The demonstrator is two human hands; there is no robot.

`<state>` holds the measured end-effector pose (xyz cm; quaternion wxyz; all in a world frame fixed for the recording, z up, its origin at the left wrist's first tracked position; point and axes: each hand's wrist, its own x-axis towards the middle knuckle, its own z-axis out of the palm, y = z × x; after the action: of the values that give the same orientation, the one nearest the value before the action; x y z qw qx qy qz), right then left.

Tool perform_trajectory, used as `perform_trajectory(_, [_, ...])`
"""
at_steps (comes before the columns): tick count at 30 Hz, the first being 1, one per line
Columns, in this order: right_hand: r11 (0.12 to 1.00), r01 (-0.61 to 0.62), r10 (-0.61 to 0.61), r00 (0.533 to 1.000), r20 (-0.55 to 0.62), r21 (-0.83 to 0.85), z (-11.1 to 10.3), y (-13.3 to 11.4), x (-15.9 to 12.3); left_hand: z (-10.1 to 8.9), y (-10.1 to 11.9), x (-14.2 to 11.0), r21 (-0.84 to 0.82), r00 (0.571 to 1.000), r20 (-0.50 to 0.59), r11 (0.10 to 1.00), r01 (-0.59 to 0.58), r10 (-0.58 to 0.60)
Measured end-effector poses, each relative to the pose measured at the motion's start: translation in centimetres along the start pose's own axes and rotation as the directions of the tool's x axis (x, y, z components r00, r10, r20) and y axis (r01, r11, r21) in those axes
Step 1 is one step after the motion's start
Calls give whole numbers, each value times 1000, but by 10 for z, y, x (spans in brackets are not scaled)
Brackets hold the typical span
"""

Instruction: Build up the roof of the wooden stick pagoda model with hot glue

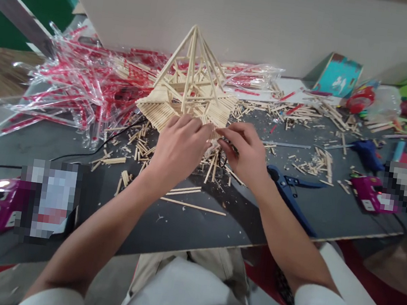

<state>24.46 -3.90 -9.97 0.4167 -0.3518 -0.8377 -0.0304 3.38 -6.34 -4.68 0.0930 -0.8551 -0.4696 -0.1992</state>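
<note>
Pyramid-framed model of pale wooden sticks (188, 80) stands toward far edge of flat dark-grey desk (178, 229). Left hand (182, 144) at its near side, grip hidden; right hand (246, 150) narrowly curled, contents unclear. Step, judged: fingertip detail work; next move calls for steady support.

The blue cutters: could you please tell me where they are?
In the head view, the blue cutters lie right of centre on the dark tabletop, just right of the right hand.
</note>
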Motion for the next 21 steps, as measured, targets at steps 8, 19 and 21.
perform_trajectory(8, [1000, 13, -13, 1000, 15, 10, -3, -1, -3, 2, 1, 0, 13, 1000, 5, 1000, -15, 15])
perform_trajectory(19, [1000, 32, -32, 999, -32, -1, -1, 1, -8, 3, 3, 1, 44, 1000, 6, 999, -10, 9])
perform_trajectory(21, [999, 32, -32, 999, -33, 3, -2, 0, -8, 3, 3, 1, 46, 1000, 11, 999, -8, 8])
